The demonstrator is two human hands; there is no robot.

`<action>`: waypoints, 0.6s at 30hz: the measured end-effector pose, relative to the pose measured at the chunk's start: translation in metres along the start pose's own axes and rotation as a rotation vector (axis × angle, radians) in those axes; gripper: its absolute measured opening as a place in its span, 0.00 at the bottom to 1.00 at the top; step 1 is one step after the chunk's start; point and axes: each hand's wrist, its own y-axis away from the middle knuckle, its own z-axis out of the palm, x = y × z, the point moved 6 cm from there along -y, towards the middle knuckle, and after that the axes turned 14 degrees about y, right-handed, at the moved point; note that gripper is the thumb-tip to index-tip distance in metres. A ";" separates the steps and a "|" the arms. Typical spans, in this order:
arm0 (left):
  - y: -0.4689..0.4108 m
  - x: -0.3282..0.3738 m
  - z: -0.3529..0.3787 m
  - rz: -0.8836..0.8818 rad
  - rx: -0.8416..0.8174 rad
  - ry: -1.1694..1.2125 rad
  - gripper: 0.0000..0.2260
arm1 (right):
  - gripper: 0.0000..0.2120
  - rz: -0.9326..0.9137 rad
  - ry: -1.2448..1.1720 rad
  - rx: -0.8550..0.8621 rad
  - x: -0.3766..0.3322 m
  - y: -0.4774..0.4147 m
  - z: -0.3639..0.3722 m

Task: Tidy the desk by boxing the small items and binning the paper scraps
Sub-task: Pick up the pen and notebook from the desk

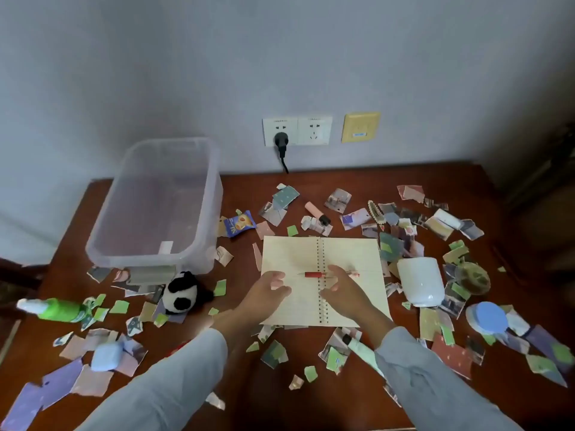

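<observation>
Hovering over the open notebook

My left hand and right hand hang above the pages, fingers loosely curled, gripping nothing. Red pen lies across the spiral; right fingertips are at it, contact unclear. Clear box stands back-left on the table. Paper scraps scattered all round. Panda toy just in front of the box.

An open notebook lies at the middle of the bench, a pen resting across its spine. Behind it to the left stands a storage box, with a toy panda just in front of it and a snack packet beside its right wall. A mug sits just right of the notebook. Paper scraps lie scattered on all sides. Wall sockets sit behind the bench.
</observation>
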 end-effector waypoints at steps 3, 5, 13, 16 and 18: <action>-0.015 0.005 0.005 0.036 -0.014 -0.034 0.19 | 0.33 0.037 -0.001 -0.025 0.003 -0.007 0.004; -0.023 0.006 0.011 0.062 -0.044 -0.057 0.20 | 0.31 0.057 -0.019 -0.027 0.007 -0.012 0.006; -0.036 -0.003 0.037 0.095 -0.109 -0.224 0.20 | 0.06 0.075 -0.025 0.031 0.015 -0.024 0.005; -0.033 -0.007 0.041 0.074 -0.114 -0.203 0.18 | 0.01 0.038 0.005 0.093 0.014 -0.018 0.000; -0.031 -0.005 0.044 0.071 -0.131 -0.196 0.17 | 0.05 0.019 -0.037 0.096 0.012 -0.016 -0.002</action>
